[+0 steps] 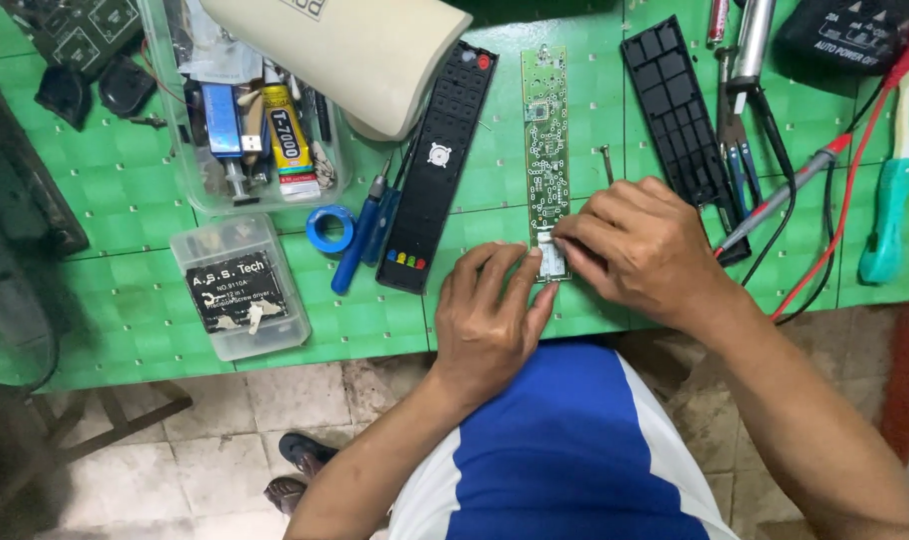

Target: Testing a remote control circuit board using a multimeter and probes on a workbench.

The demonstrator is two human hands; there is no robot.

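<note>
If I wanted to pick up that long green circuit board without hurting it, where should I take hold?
Probably by the two long bare edges of the circuit board, pinching across its narrow width around mid-length and coming down from above. It lies flat on the green mat, its face covered in small parts. Its near end is already under the left hand and right hand.

Circuit board (547, 150) lying on the tabletop (125, 180) between two remote shells, front shell (440, 170) sitting left, back shell (680, 110) sitting right
</note>
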